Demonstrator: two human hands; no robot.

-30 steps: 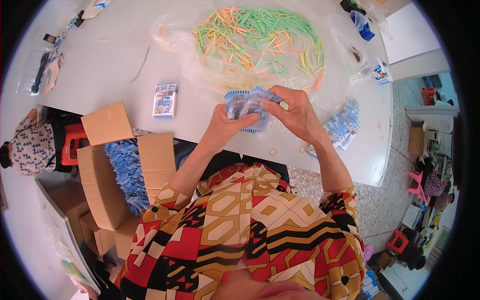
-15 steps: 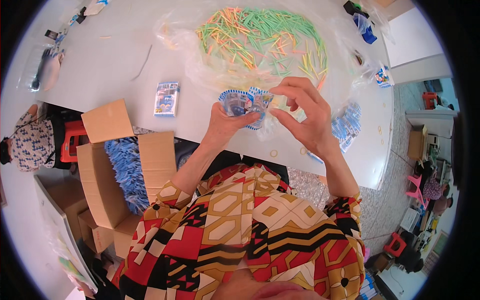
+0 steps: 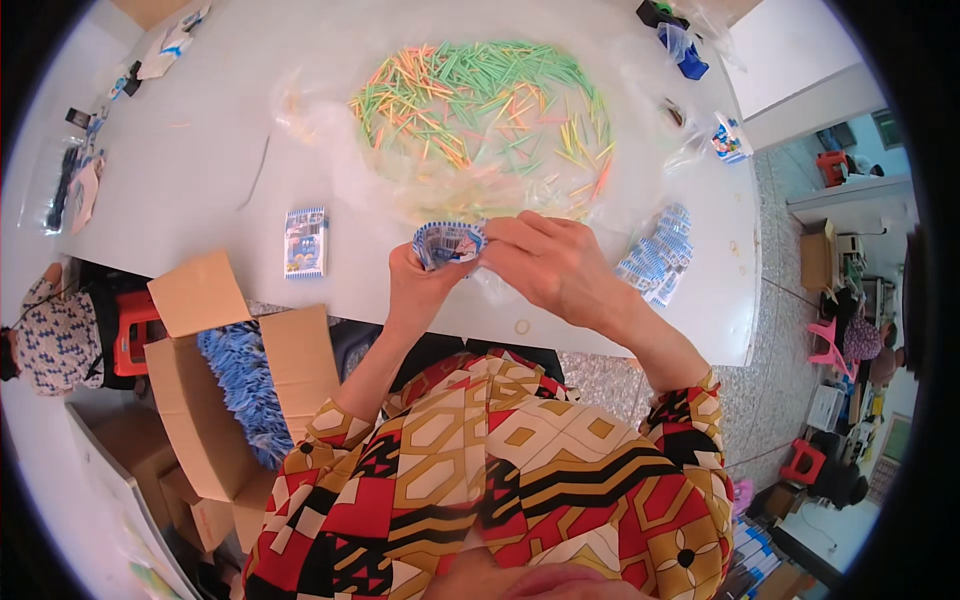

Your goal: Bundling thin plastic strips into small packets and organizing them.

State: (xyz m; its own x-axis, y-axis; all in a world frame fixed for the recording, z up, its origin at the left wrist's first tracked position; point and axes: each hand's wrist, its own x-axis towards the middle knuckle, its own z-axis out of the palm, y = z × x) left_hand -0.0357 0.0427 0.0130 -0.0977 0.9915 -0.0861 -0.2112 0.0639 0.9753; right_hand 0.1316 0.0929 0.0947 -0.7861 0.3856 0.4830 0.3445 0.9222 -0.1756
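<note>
A small blue-and-white striped packet [image 3: 447,243] is bent into a curve above the table's near edge. My left hand [image 3: 416,288] is closed round its left and lower side. At the packet's right edge, the fingers of my right hand [image 3: 548,265] are pinched together; they hide part of it. Beyond both hands lies a heap of thin green, orange and yellow sticks [image 3: 500,75] on crumpled clear plastic [image 3: 385,190]. To the left rests a flat printed packet [image 3: 305,242]. A fanned pile of similar packets [image 3: 660,255] is right of my right hand.
An open cardboard box [image 3: 190,420] full of blue packets [image 3: 245,385] stands at the lower left. Past it, another person [image 3: 62,325] sits by a red stool [image 3: 133,325]. A rubber band [image 3: 521,327] lies near the table edge. A blue tape dispenser [image 3: 685,55] is far right.
My right hand has moved left and closed on the packet's right edge; its fingers were apart before. The packet is now curved more tightly. The whole view has shifted slightly.
</note>
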